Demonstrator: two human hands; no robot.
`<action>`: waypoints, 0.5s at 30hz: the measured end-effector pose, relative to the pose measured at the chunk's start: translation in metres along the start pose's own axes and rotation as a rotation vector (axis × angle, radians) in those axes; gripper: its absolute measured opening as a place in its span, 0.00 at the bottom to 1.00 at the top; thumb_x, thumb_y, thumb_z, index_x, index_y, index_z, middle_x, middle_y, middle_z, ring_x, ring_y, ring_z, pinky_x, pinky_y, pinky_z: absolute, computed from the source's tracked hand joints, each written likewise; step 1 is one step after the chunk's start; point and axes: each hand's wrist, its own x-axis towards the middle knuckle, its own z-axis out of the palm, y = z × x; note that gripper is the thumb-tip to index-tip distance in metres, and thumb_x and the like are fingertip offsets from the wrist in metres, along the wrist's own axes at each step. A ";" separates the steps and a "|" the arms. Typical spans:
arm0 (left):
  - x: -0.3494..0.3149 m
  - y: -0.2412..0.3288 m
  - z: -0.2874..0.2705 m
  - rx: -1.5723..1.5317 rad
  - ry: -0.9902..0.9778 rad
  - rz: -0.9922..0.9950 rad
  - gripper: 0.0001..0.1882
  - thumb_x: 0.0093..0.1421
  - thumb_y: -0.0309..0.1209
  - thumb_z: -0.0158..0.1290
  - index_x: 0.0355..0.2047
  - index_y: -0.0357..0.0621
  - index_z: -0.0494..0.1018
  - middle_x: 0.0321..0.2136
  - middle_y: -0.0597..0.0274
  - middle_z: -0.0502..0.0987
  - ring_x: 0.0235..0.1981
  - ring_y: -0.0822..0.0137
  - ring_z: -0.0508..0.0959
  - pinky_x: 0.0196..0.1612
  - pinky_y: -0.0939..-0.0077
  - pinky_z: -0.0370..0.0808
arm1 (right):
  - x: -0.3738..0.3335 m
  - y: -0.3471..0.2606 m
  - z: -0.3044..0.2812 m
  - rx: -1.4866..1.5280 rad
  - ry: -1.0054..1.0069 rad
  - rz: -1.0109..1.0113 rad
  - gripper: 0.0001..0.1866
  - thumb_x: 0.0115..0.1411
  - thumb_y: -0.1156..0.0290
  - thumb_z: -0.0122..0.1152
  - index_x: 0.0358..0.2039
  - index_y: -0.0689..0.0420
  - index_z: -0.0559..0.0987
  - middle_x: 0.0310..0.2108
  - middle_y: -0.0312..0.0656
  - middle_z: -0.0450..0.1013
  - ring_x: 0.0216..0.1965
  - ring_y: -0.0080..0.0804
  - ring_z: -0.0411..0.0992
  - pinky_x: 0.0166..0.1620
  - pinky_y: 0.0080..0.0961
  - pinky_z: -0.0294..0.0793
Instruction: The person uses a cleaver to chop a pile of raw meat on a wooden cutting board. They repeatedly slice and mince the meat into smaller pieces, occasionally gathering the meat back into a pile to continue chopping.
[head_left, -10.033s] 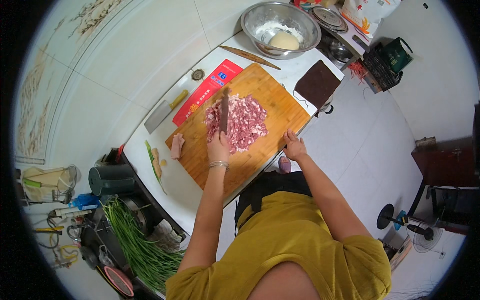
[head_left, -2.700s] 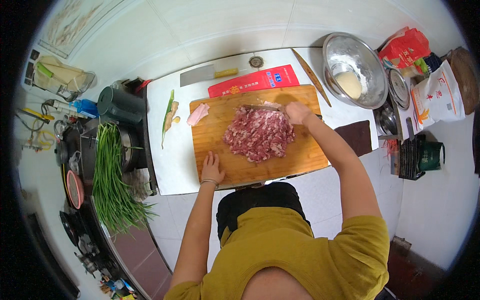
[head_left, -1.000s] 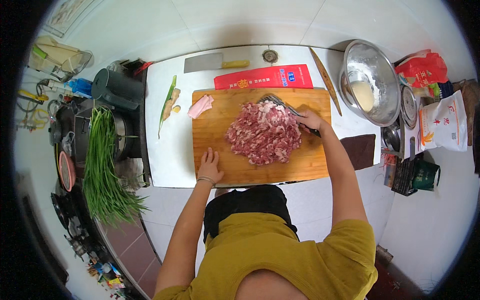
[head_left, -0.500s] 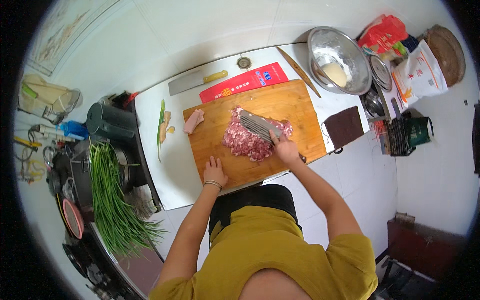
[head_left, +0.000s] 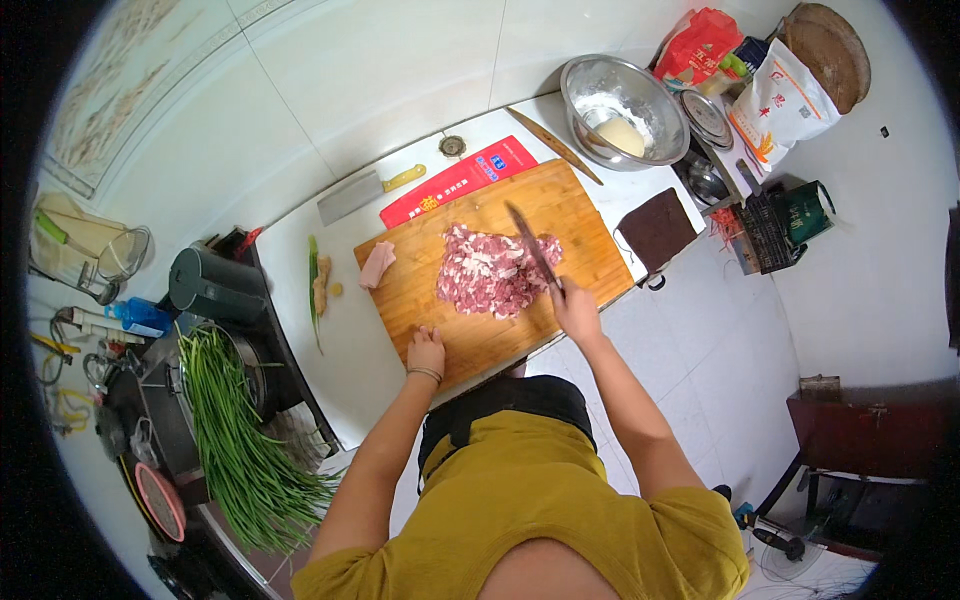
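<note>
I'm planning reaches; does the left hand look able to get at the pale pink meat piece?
Probably yes: only brown wooden board shows between the left hand and the meat piece.

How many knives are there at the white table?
2. One knife is in the right hand, over the meat; a second knife lies on the white table, beside the red packet. Others may be hidden.

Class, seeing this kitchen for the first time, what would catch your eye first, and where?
The pile of chopped pink meat on the wooden board stands out first, the right hand holding a knife over it. Next come the long green stalks at lower left and the steel bowl with a pale lump inside at upper right.
</note>
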 end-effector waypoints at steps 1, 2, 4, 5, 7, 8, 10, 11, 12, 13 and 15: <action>0.000 -0.001 0.007 0.002 0.029 -0.002 0.20 0.59 0.29 0.38 0.52 0.42 0.60 0.53 0.45 0.61 0.46 0.54 0.67 0.43 0.63 0.69 | 0.006 -0.004 -0.005 0.028 0.049 0.010 0.11 0.57 0.67 0.49 0.30 0.63 0.71 0.21 0.58 0.70 0.25 0.55 0.70 0.29 0.43 0.67; -0.001 -0.002 0.008 0.005 0.057 -0.003 0.20 0.59 0.29 0.38 0.52 0.42 0.61 0.53 0.45 0.61 0.45 0.54 0.67 0.43 0.63 0.69 | 0.012 -0.007 -0.008 0.085 0.119 0.000 0.12 0.57 0.65 0.50 0.27 0.64 0.70 0.19 0.59 0.68 0.23 0.56 0.69 0.26 0.44 0.65; -0.007 -0.003 0.010 -0.078 0.077 -0.007 0.22 0.59 0.29 0.38 0.54 0.40 0.58 0.54 0.45 0.58 0.46 0.53 0.66 0.46 0.62 0.68 | 0.014 -0.019 -0.009 0.115 0.211 0.016 0.12 0.57 0.66 0.50 0.28 0.64 0.70 0.19 0.59 0.68 0.23 0.57 0.68 0.25 0.45 0.64; -0.009 -0.004 0.006 -0.119 0.086 -0.013 0.22 0.59 0.29 0.39 0.55 0.40 0.57 0.54 0.45 0.57 0.46 0.53 0.66 0.47 0.62 0.68 | 0.017 -0.026 -0.009 0.132 0.255 0.022 0.12 0.58 0.66 0.50 0.28 0.64 0.70 0.19 0.60 0.68 0.23 0.57 0.68 0.25 0.45 0.64; -0.012 -0.003 -0.011 -0.221 0.104 -0.129 0.26 0.57 0.29 0.41 0.56 0.38 0.53 0.56 0.43 0.53 0.49 0.50 0.63 0.50 0.62 0.65 | 0.019 0.003 0.037 0.040 0.176 0.155 0.13 0.58 0.64 0.48 0.31 0.64 0.70 0.22 0.61 0.69 0.25 0.58 0.69 0.28 0.47 0.67; -0.013 -0.003 -0.016 -0.270 0.111 -0.181 0.28 0.57 0.30 0.42 0.57 0.38 0.51 0.57 0.42 0.50 0.50 0.49 0.62 0.52 0.62 0.64 | 0.021 0.030 0.074 -0.019 0.121 0.219 0.13 0.58 0.64 0.47 0.33 0.64 0.70 0.22 0.61 0.70 0.27 0.58 0.70 0.29 0.47 0.68; -0.011 -0.010 -0.017 -0.196 0.089 -0.173 0.32 0.55 0.30 0.45 0.59 0.37 0.47 0.59 0.40 0.46 0.53 0.46 0.58 0.53 0.62 0.62 | 0.020 0.051 0.100 -0.104 0.019 0.270 0.14 0.58 0.65 0.46 0.35 0.64 0.69 0.24 0.61 0.70 0.29 0.58 0.70 0.32 0.47 0.69; -0.006 -0.015 -0.012 -0.168 0.087 -0.173 0.33 0.55 0.30 0.46 0.59 0.37 0.46 0.59 0.39 0.44 0.55 0.45 0.56 0.54 0.62 0.62 | 0.022 0.056 0.102 -0.124 -0.018 0.258 0.14 0.58 0.65 0.46 0.35 0.64 0.69 0.25 0.62 0.70 0.30 0.59 0.70 0.33 0.47 0.69; -0.002 -0.020 -0.007 -0.145 0.083 -0.180 0.34 0.55 0.29 0.47 0.59 0.37 0.45 0.60 0.38 0.43 0.56 0.43 0.55 0.55 0.62 0.61 | 0.026 0.048 0.096 -0.146 -0.059 0.240 0.14 0.58 0.65 0.46 0.35 0.64 0.69 0.26 0.63 0.70 0.31 0.60 0.70 0.34 0.47 0.69; 0.010 -0.024 0.018 -0.131 0.082 -0.190 0.34 0.55 0.29 0.46 0.60 0.37 0.46 0.60 0.38 0.42 0.57 0.42 0.53 0.56 0.61 0.60 | 0.029 0.040 0.089 -0.074 -0.031 0.212 0.14 0.58 0.65 0.46 0.35 0.64 0.69 0.26 0.63 0.70 0.31 0.60 0.70 0.34 0.47 0.69; 0.014 -0.022 0.028 -0.114 0.046 -0.170 0.32 0.56 0.29 0.44 0.60 0.37 0.46 0.60 0.37 0.42 0.58 0.41 0.51 0.56 0.60 0.58 | 0.022 -0.003 0.039 0.053 0.011 0.167 0.14 0.58 0.65 0.46 0.35 0.64 0.69 0.26 0.64 0.70 0.31 0.60 0.70 0.34 0.47 0.69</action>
